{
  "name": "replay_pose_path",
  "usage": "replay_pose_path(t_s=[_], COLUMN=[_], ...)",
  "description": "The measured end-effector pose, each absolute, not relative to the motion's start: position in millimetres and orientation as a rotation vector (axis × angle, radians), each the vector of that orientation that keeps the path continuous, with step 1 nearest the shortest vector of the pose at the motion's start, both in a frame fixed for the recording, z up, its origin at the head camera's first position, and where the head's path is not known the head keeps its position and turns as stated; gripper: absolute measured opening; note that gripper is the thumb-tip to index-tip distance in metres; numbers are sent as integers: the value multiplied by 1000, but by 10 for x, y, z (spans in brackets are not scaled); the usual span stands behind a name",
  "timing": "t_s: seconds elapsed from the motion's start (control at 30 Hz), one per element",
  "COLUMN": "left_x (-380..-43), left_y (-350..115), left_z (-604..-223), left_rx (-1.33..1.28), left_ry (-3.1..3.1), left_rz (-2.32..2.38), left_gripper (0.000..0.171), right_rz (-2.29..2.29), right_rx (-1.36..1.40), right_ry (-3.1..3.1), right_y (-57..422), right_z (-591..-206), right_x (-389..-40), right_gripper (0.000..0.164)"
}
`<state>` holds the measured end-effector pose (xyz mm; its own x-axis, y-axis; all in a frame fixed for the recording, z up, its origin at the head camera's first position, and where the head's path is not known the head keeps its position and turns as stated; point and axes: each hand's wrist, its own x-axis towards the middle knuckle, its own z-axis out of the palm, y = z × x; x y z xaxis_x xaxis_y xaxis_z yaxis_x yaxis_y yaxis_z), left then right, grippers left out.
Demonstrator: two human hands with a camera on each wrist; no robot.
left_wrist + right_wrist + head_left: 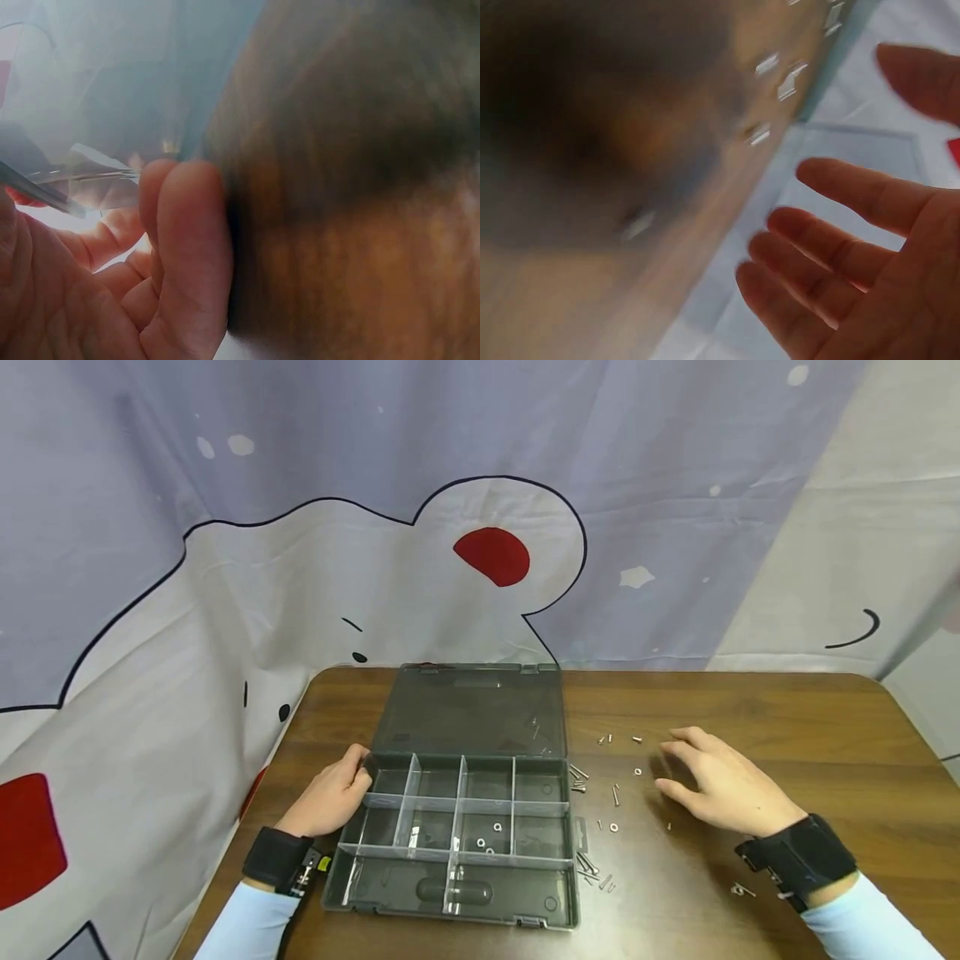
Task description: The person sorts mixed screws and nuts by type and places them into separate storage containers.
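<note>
A dark translucent compartment box (517, 920) lies on the table with its lid (468, 714) folded back. My left hand (330, 793) grips the box's left wall near the hinge; in the left wrist view the thumb (193, 255) lies along the outside. Small nuts (497, 827) rest in a middle-row compartment. Over the table to the right, my right hand (723, 783) holds nothing, its fingers spread and slightly bent. Nearest to it are a nut (637, 772) and a small screw (669, 827). The right wrist view shows its fingers (832, 262) apart, with blurred metal pieces (759, 135) beyond.
Several long screws (587, 863) lie along the box's right side, with more screws (617, 795) and another nut (613, 827) between box and right hand. A nut and screw (741, 890) sit near the right wrist. A printed curtain (300, 585) hangs behind the wooden table (810, 718).
</note>
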<state>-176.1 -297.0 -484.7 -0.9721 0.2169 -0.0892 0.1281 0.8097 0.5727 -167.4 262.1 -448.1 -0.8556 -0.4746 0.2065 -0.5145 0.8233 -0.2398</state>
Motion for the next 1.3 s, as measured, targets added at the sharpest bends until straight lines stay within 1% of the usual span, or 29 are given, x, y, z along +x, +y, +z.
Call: replay_pose_path(t_s=[0.1,0.2,0.33,0.5,0.57,0.73,1.07,1.2,1.3], left_x=[-1758,-1761,-1773,-1795,-1802,-1800,-1764,-1764,-1754], left_y=[-2965,-2967,-2978,-2995,-2996,-2992,-2972,-2974,-2984], left_z=[-4842,-4845,-4853,-4867,-4875,-4890,-4865,-4877,-4893], left_rx=[268,261,262,271,277,281,270,265,267], left_ry=[2848,2857,2850,2839,2841,2853,2873,2881,2879], left_rz=[888,884,887,898,893,867,863,850,851], left_gripper=[24,24,24,26,26,28,28,28,28], right_rz=[387,353,360,396,394,377,388,431,487], right_rx=[769,748,709,638,605,532,478,540,663], right_ry=[-2840,-2840,-2855,-2890,-2907,-2966,-2994,-2941,-2815], right_y=[2819,2936,2975,2938,2922,2876,2770,2642,2444], right_z=[-4567,-4633,-4671,-4676,-4674,-4685,-4712,-4644,-4519], right_x=[-1680,-1674,-1668,-1674,-1680,-1695,-1763,-1743,-1696], right_gripper=[39,33,27,14,15,26,26,26,28])
